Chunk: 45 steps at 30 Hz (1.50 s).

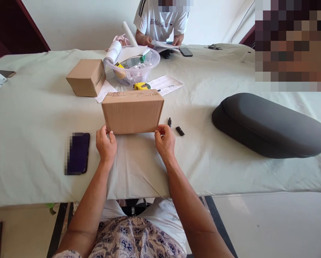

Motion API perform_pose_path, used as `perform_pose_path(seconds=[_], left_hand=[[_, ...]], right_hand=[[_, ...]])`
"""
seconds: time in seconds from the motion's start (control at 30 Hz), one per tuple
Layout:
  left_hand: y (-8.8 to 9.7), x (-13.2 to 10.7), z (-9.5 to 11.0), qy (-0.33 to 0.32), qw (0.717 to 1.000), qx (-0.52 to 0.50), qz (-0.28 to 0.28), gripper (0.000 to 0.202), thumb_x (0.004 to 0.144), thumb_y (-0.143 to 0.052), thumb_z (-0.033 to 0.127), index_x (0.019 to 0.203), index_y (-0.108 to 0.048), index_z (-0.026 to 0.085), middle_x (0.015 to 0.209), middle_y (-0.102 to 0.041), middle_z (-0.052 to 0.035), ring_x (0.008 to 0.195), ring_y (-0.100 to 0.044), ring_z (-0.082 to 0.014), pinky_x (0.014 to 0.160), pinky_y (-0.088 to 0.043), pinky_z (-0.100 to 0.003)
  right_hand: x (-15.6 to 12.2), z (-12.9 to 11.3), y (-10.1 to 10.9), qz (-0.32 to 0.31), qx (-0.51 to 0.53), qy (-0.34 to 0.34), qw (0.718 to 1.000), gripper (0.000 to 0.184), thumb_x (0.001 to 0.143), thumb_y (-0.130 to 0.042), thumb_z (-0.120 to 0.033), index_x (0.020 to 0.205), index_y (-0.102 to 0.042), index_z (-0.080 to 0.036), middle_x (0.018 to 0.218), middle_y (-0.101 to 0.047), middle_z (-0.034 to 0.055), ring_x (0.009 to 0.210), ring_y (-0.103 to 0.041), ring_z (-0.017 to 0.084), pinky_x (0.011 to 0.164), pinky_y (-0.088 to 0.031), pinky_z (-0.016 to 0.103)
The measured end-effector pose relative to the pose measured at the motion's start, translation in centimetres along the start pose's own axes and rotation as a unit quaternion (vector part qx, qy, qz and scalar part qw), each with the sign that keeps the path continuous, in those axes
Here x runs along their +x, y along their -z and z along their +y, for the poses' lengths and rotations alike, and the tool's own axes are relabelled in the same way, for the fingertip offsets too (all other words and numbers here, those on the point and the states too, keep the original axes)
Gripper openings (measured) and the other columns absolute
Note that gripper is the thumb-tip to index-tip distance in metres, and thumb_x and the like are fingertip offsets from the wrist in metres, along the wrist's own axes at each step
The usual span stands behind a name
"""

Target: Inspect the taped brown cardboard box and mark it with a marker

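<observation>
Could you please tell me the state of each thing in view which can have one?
Near box: closed, taped
Left hand: gripping its lower left corner
Right hand: gripping its lower right corner
Far box: no open flap visible
Basin: open-topped, loaded
Near phone: lying flat
Far phone: lying flat
Papers: held by person opposite

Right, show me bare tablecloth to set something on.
Bare pale-green cloth lies between the small black cylinder and the long rounded grey object, and left of the nearest flat dark phone. It's crowded from the nearer brown cardboard box back to the translucent plastic basin.
</observation>
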<state>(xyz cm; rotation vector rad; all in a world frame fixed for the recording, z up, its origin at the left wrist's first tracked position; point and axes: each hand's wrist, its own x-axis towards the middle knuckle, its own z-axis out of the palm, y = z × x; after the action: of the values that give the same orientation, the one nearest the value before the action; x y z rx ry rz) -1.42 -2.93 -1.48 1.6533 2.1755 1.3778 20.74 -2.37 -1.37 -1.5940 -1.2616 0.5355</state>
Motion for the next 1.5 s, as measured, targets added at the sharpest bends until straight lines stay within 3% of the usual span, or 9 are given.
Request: perform_pose_path(seconds=[0.13,0.23,0.43,0.53,0.67,0.9,1.23,1.5], left_hand=[[-0.2,-0.7,0.7,-0.047,0.996,-0.049,0.066,0.043,0.088,-0.058,0.032,0.127,-0.056,0.013,0.11,-0.062,-0.0153,0.107,-0.062,-0.0263,0.097,-0.051,-0.04],[-0.3,-1.4,1.2,-0.07,0.992,-0.068,0.086,0.062,0.085,-0.066,0.045,0.134,-0.049,0.01,0.123,-0.057,-0.0205,0.119,-0.057,-0.0307,0.105,-0.048,-0.045],[-0.8,-2.3,2.0,-0.073,0.993,-0.06,0.074,0.104,0.075,-0.074,0.067,0.149,-0.031,0.008,0.14,-0.048,-0.0276,0.136,-0.048,-0.0382,0.118,-0.038,-0.055],[-0.9,-2.6,2.3,-0.063,0.995,-0.048,0.065,0.114,0.072,-0.075,0.072,0.152,-0.026,0.007,0.145,-0.045,-0.0305,0.14,-0.044,-0.0406,0.12,-0.035,-0.058],[-0.9,-2.8,2.7,-0.048,0.996,-0.04,0.06,0.12,0.069,-0.076,0.074,0.153,-0.025,0.005,0.147,-0.042,-0.0324,0.143,-0.041,-0.0425,0.12,-0.035,-0.059],[-0.7,-2.6,2.5,-0.038,0.995,-0.072,0.055,0.116,0.07,-0.078,0.071,0.153,-0.027,0.009,0.147,-0.045,-0.0296,0.143,-0.043,-0.0404,0.121,-0.034,-0.058],[-0.4,-1.7,1.3,-0.009,0.983,-0.17,0.063,0.075,0.087,-0.067,0.061,0.147,-0.045,0.021,0.142,-0.057,-0.018,0.133,-0.057,-0.0296,0.11,-0.049,-0.045],[-0.1,-1.2,1.3,0.004,0.974,-0.209,0.082,0.053,0.097,-0.053,0.052,0.136,-0.057,0.017,0.135,-0.065,-0.0171,0.124,-0.064,-0.0248,0.105,-0.051,-0.038]], right_hand=[[-0.6,-0.5,-0.3,0.068,0.01,0.061,0.996,0.027,0.081,-0.058,-0.039,0.103,-0.058,-0.022,0.085,-0.058,0.0011,0.079,-0.057,0.018,0.074,-0.05,0.035],[-1.2,-0.8,-0.7,0.096,-0.022,0.097,0.99,0.045,0.078,-0.069,-0.048,0.113,-0.056,-0.023,0.087,-0.053,0.0001,0.082,-0.055,0.019,0.078,-0.051,0.038],[-2.3,-1.0,-1.5,0.118,-0.083,0.138,0.98,0.082,0.07,-0.077,-0.069,0.13,-0.046,-0.022,0.103,-0.054,0.006,0.09,-0.054,0.022,0.082,-0.053,0.044],[-2.5,-1.0,-1.9,0.117,-0.093,0.148,0.978,0.09,0.069,-0.075,-0.075,0.134,-0.042,-0.022,0.113,-0.055,0.0108,0.099,-0.055,0.026,0.086,-0.053,0.046],[-2.7,-1.0,-2.2,0.114,-0.111,0.136,0.978,0.097,0.066,-0.074,-0.079,0.136,-0.041,-0.021,0.113,-0.055,0.0121,0.101,-0.056,0.028,0.088,-0.053,0.049],[-2.4,-1.1,-1.8,0.111,-0.067,0.107,0.986,0.087,0.067,-0.076,-0.076,0.13,-0.049,-0.022,0.105,-0.056,0.0077,0.095,-0.056,0.025,0.086,-0.053,0.046],[-1.4,-1.6,-0.6,0.1,0.166,0.03,0.981,0.035,0.085,-0.065,-0.048,0.108,-0.066,-0.021,0.086,-0.059,0.0004,0.076,-0.058,0.014,0.07,-0.051,0.031],[-1.2,-1.5,-0.4,0.114,0.162,0.021,0.98,0.033,0.088,-0.058,-0.047,0.106,-0.069,-0.021,0.081,-0.061,-0.0001,0.071,-0.055,0.013,0.07,-0.049,0.031]])
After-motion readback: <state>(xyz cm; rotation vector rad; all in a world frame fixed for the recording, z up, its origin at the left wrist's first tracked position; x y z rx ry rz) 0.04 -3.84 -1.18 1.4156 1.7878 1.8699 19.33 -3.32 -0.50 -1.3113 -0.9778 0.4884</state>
